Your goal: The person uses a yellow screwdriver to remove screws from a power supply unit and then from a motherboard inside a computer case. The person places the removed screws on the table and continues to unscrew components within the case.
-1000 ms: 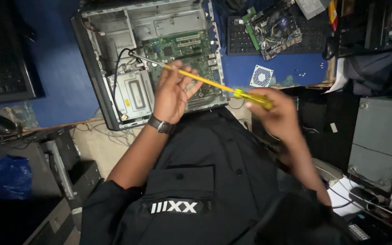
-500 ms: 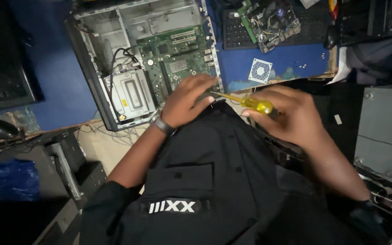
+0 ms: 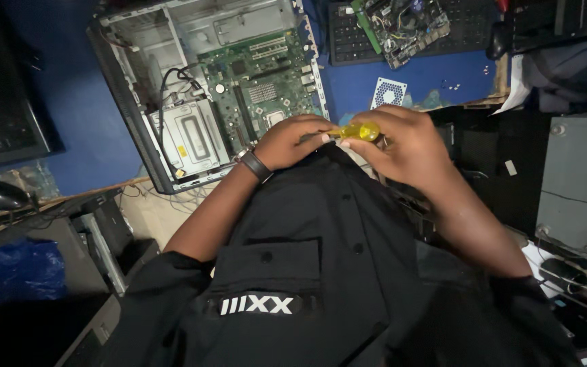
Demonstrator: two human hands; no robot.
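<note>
The yellow-handled screwdriver (image 3: pixel 358 130) is lying between the two hands, close to the person's chest and just near of the open computer case (image 3: pixel 130 115). Its long axis is running roughly left to right: the yellow handle is showing on the right, and the shaft is heading left, where it is disappearing under the left hand, so the tip cannot be seen.

The right hand (image 3: pixel 402 146) is curling around the handle, thumb and fingertips pinching it from the right and near side. The left hand (image 3: pixel 292 141), with a dark wristwatch (image 3: pixel 255 165) on its wrist, is folding over the shaft end with fingers bent; it appears to be closing on the shaft, though the contact itself is hidden. Both hands are touching or nearly touching each other at the tool.

The green motherboard (image 3: pixel 266 88) inside the case is lying just far of the left hand, making that hand the nearer one to it. A loose circuit board (image 3: pixel 402 27) is sitting on a black keyboard (image 3: pixel 348 34) far to the right, well apart on the blue tabletop (image 3: pixel 429 81).
</note>
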